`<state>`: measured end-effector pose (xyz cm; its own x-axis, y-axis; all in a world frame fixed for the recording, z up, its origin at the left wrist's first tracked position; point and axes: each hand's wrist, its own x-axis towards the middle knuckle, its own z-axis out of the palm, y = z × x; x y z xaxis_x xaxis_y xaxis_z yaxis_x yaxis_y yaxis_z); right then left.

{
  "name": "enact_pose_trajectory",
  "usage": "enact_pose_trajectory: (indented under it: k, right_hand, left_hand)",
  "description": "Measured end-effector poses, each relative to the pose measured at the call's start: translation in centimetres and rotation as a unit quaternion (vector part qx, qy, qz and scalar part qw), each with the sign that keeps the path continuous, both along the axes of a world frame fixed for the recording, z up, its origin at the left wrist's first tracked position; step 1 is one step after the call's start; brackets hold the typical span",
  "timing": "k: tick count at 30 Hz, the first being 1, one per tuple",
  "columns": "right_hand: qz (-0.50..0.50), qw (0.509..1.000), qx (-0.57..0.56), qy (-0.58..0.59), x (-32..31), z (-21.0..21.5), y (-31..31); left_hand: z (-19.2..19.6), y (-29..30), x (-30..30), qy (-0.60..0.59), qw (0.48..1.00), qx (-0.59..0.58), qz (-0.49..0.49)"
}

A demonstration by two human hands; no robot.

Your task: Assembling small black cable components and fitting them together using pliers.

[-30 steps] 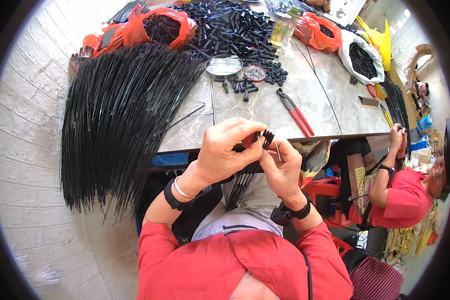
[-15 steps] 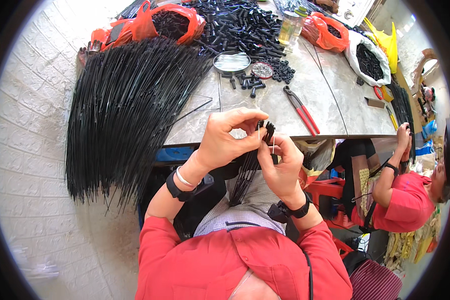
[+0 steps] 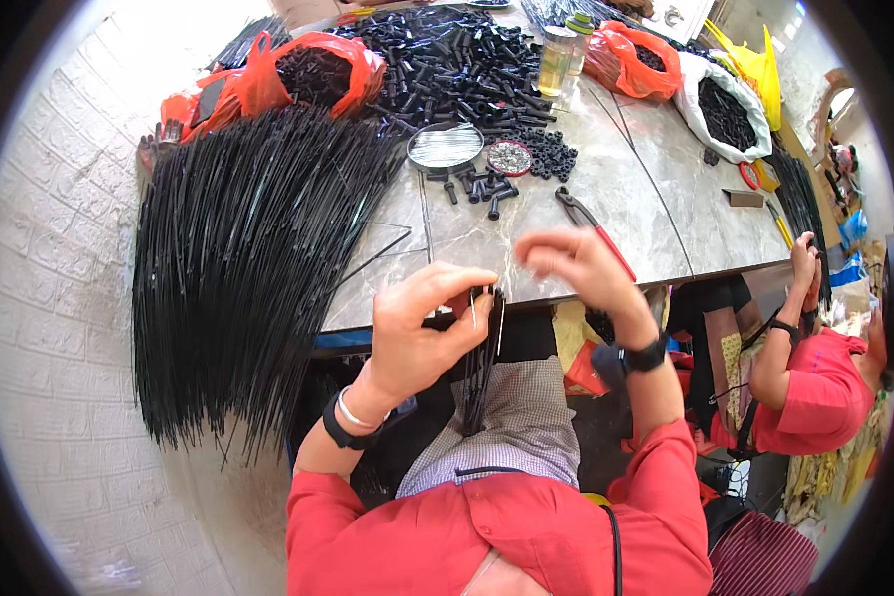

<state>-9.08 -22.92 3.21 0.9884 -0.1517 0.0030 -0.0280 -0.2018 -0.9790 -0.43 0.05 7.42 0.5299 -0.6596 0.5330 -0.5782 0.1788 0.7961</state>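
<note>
Bundle of slender black rods (image 3: 479,372), likely plastic, hangs over the lap of the checked trousers (image 3: 541,397), just off the near edge of the grey marbled surface (image 3: 705,233). Upper end taken by the left hand (image 3: 422,323), thumb and index clamped on it. Thin white pins (image 3: 500,328) show at that end, pointing down; whether they pass through the rods, cannot tell.

Right hand (image 3: 581,263) blurred, over the near edge, beside the dark-headed, red-handled pliers (image 3: 578,209). No load seen in it; whether its fingers are apart or together, cannot tell.

Handling, judged by eye: light, springy along the length, smooth enough to slide rod against rod. Best hold is a firm pinch close to the gathered upper end; gripped low, the rods would probably splay. Pins look stiff, slight and easily dropped.

Edges: surface rim lies close ahead of both hands; rods could catch there if lifted forward. Large sheaf of long black rods (image 3: 258,278) crowds the left. Round dish of white pins (image 3: 445,147) sits farther in. Most room: grey stretch between pliers and white sack of black pieces (image 3: 690,104).
</note>
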Motion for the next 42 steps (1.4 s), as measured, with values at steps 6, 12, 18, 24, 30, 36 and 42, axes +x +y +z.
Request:
enact_pose_trajectory:
  k: [6,12,18,24,30,36,42]
  right_hand:
    - [-0.255,0.890,-0.373,0.057,7.6,-5.0,-14.7]
    - [-0.217,0.860,-0.426,0.178,9.8,-6.7,-15.0]
    - [-0.227,0.923,-0.288,0.116,7.0,-7.7,-17.4]
    - [-0.280,0.942,-0.119,0.142,1.2,-7.3,-18.4]
    - [-0.290,0.870,-0.380,0.122,-0.1,-9.5,-19.5]
    - [-0.285,0.907,-0.301,0.074,-2.0,-6.6,-18.3]
    - [-0.180,0.869,-0.457,0.065,-1.7,-6.0,-16.2]
  left_hand:
    - [0.2,-0.5,0.0,-0.061,0.996,-0.026,0.052]
    - [-0.3,-0.5,0.4,-0.063,0.996,-0.019,0.067]
    - [-0.4,-0.6,0.2,-0.062,0.995,-0.030,0.069]
    - [-0.3,-0.5,-0.4,-0.068,0.994,-0.033,0.081]
    - [0.2,-1.2,-1.3,-0.070,0.994,-0.021,0.084]
    - [0.3,-1.3,-1.7,-0.072,0.994,-0.006,0.086]
    - [0.3,-1.9,-2.0,-0.076,0.994,-0.006,0.076]
